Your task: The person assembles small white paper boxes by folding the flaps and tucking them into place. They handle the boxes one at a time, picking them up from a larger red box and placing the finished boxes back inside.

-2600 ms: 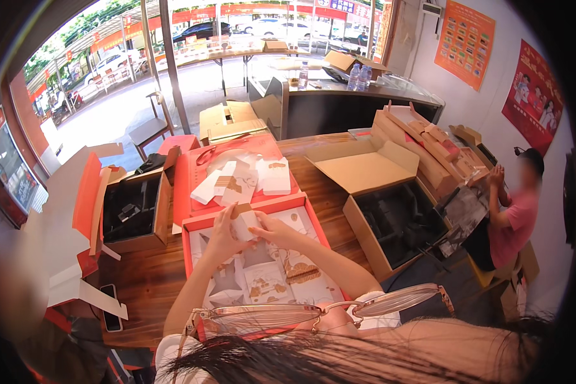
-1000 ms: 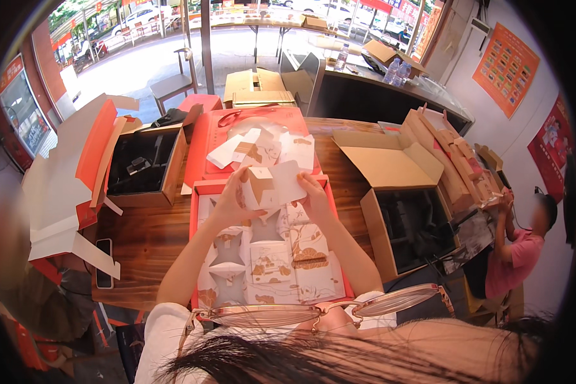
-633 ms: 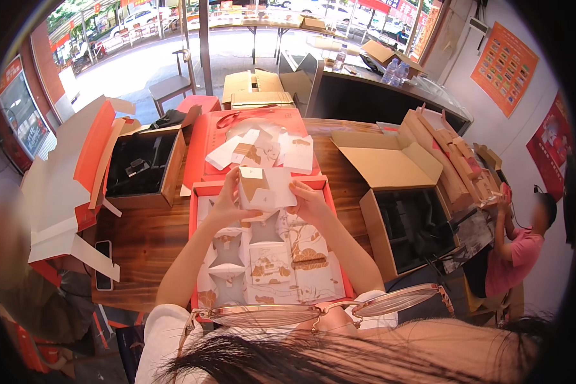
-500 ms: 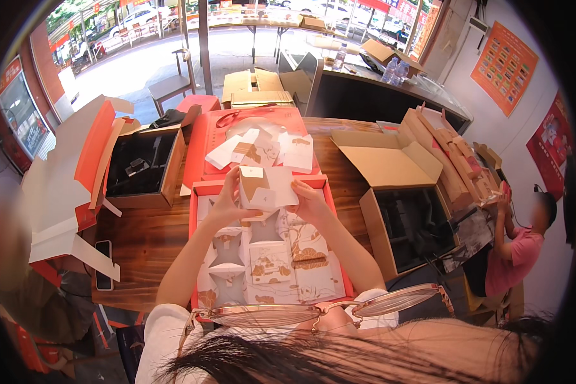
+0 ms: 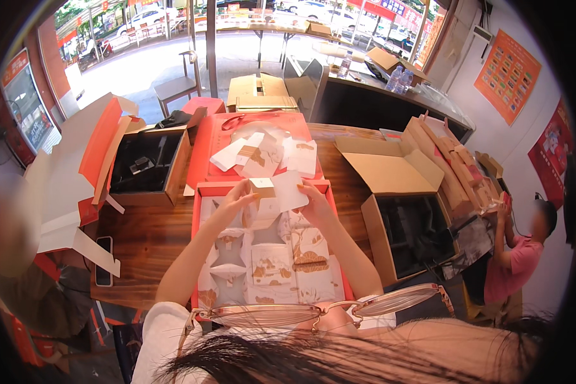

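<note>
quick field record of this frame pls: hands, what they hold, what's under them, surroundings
left hand: fingers pinching the left edge of a small white-and-gold folded card box
right hand: gripping the card box's right flap
below hands: red tray with white patterned card compartments
beyond tray: loose flat white card pieces on a red lid
left: open cardboard carton, black phone on the wooden table
right: open brown carton; another person in a pink top

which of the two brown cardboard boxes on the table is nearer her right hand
The brown cardboard box at the table's right side, beside the right hand. The other brown box sits far left, past the left hand.
</note>
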`<state>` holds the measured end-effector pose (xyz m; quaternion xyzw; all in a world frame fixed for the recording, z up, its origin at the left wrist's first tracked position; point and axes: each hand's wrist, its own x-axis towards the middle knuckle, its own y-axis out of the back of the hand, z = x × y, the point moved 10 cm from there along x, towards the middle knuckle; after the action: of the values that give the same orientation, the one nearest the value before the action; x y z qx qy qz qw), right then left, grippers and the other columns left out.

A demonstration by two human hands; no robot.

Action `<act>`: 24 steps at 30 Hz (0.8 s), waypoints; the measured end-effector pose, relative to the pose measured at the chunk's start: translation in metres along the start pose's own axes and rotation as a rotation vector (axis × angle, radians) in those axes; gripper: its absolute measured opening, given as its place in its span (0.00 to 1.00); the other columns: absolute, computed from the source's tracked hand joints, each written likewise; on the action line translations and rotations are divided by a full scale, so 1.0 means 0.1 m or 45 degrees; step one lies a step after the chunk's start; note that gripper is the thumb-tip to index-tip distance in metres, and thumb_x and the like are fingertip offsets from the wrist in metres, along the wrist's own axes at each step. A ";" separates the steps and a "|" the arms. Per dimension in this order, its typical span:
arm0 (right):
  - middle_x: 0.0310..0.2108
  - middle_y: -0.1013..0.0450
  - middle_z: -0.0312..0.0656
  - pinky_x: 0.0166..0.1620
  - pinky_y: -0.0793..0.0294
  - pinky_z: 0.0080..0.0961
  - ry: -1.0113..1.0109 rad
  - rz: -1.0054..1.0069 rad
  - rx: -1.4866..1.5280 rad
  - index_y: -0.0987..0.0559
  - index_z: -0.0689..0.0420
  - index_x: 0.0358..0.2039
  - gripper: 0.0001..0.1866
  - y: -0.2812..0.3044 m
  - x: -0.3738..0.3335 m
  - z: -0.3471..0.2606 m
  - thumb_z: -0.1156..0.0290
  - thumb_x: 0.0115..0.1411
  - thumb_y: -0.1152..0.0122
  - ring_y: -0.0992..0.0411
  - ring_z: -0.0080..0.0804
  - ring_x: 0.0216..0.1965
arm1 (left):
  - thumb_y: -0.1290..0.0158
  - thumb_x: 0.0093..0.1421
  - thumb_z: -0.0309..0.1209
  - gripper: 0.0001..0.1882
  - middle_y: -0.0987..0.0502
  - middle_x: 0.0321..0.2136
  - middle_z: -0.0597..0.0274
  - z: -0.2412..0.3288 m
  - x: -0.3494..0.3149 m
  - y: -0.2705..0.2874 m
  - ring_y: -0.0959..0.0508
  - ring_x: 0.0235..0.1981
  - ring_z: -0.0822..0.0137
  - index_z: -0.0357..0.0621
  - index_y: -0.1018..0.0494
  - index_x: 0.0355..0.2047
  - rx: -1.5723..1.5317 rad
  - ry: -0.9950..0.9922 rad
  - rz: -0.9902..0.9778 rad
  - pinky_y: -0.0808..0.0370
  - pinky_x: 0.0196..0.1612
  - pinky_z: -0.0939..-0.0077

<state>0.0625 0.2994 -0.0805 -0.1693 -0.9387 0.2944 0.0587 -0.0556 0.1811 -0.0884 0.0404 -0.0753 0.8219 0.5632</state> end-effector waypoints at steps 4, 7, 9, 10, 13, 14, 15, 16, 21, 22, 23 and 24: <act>0.31 0.28 0.35 0.28 0.32 0.24 0.020 -0.185 -0.090 0.28 0.59 0.44 0.14 -0.09 0.04 0.10 0.68 0.60 0.49 0.30 0.22 0.30 | 0.50 0.60 0.43 0.22 0.28 0.36 0.69 -0.15 -0.03 0.18 0.32 0.39 0.77 0.37 0.30 0.45 0.069 0.029 0.108 0.37 0.47 0.81; 0.33 0.27 0.35 0.34 0.31 0.23 0.025 -0.176 -0.075 0.26 0.60 0.44 0.13 -0.04 0.04 0.09 0.71 0.60 0.48 0.30 0.21 0.33 | 0.50 0.60 0.45 0.22 0.27 0.32 0.71 -0.15 0.00 0.20 0.31 0.38 0.78 0.36 0.27 0.43 -0.054 0.114 0.247 0.36 0.46 0.81; 0.35 0.26 0.35 0.38 0.31 0.22 0.043 -0.116 -0.124 0.26 0.60 0.45 0.13 0.01 0.06 0.11 0.71 0.59 0.47 0.29 0.20 0.36 | 0.50 0.60 0.48 0.25 0.26 0.32 0.71 -0.07 -0.03 0.17 0.30 0.37 0.77 0.37 0.26 0.43 -0.016 0.134 0.267 0.36 0.43 0.82; 0.39 0.26 0.36 0.43 0.32 0.20 0.035 -0.146 -0.097 0.26 0.61 0.46 0.14 0.00 0.05 0.11 0.71 0.59 0.45 0.29 0.20 0.40 | 0.51 0.60 0.50 0.25 0.26 0.32 0.70 -0.03 -0.03 0.18 0.30 0.37 0.76 0.38 0.26 0.42 0.014 0.170 0.270 0.36 0.42 0.83; 0.39 0.26 0.36 0.44 0.31 0.20 0.049 -0.152 -0.132 0.26 0.61 0.46 0.14 -0.05 0.03 0.11 0.72 0.59 0.45 0.29 0.21 0.41 | 0.55 0.60 0.53 0.26 0.26 0.32 0.69 -0.11 -0.04 0.21 0.30 0.35 0.75 0.40 0.26 0.40 0.021 0.237 0.275 0.37 0.37 0.84; 0.39 0.25 0.36 0.44 0.31 0.20 0.032 -0.186 -0.095 0.25 0.61 0.45 0.14 -0.09 0.01 0.10 0.72 0.59 0.45 0.29 0.21 0.41 | 0.57 0.61 0.53 0.26 0.26 0.32 0.69 -0.14 -0.03 0.20 0.30 0.34 0.75 0.41 0.26 0.39 0.009 0.252 0.272 0.38 0.36 0.84; 0.39 0.25 0.36 0.44 0.31 0.20 0.040 -0.180 -0.120 0.25 0.61 0.45 0.14 -0.08 0.01 0.10 0.72 0.59 0.45 0.29 0.21 0.41 | 0.57 0.61 0.53 0.26 0.26 0.31 0.69 -0.15 -0.03 0.20 0.30 0.33 0.76 0.41 0.26 0.38 0.001 0.266 0.271 0.38 0.36 0.84; 0.39 0.25 0.36 0.44 0.31 0.20 0.048 -0.174 -0.146 0.25 0.61 0.45 0.14 -0.06 0.01 0.09 0.72 0.59 0.45 0.28 0.21 0.41 | 0.58 0.61 0.53 0.26 0.26 0.31 0.70 -0.16 -0.02 0.18 0.31 0.33 0.76 0.41 0.26 0.38 -0.016 0.272 0.269 0.38 0.35 0.84; 0.38 0.25 0.35 0.42 0.31 0.19 0.012 -0.157 -0.223 0.25 0.61 0.46 0.14 -0.14 0.01 0.15 0.71 0.60 0.45 0.28 0.19 0.39 | 0.60 0.61 0.52 0.26 0.28 0.29 0.70 -0.18 -0.12 0.17 0.32 0.32 0.77 0.42 0.26 0.36 -0.213 0.311 0.347 0.39 0.34 0.83; 0.38 0.25 0.34 0.42 0.31 0.19 -0.004 -0.149 -0.240 0.25 0.61 0.46 0.14 -0.15 -0.01 0.13 0.71 0.60 0.45 0.29 0.19 0.38 | 0.60 0.61 0.52 0.25 0.28 0.29 0.71 -0.15 -0.13 0.14 0.33 0.31 0.77 0.42 0.27 0.36 -0.266 0.306 0.360 0.39 0.34 0.83; 0.37 0.26 0.34 0.42 0.31 0.19 -0.020 -0.141 -0.248 0.25 0.61 0.46 0.14 -0.14 -0.01 0.13 0.71 0.60 0.45 0.29 0.19 0.38 | 0.61 0.61 0.52 0.25 0.28 0.29 0.71 -0.15 -0.14 0.12 0.33 0.31 0.77 0.42 0.27 0.36 -0.305 0.305 0.374 0.39 0.34 0.82; 0.37 0.26 0.33 0.42 0.31 0.19 -0.028 -0.119 -0.267 0.25 0.61 0.46 0.14 -0.13 -0.01 0.13 0.70 0.60 0.45 0.29 0.18 0.37 | 0.61 0.61 0.52 0.25 0.29 0.28 0.71 -0.13 -0.15 0.11 0.33 0.31 0.77 0.43 0.27 0.35 -0.327 0.305 0.384 0.39 0.34 0.82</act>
<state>0.0568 0.2824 -0.0835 -0.1274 -0.9718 0.1934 0.0440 -0.0600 0.1661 -0.1045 -0.1410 -0.1169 0.8794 0.4395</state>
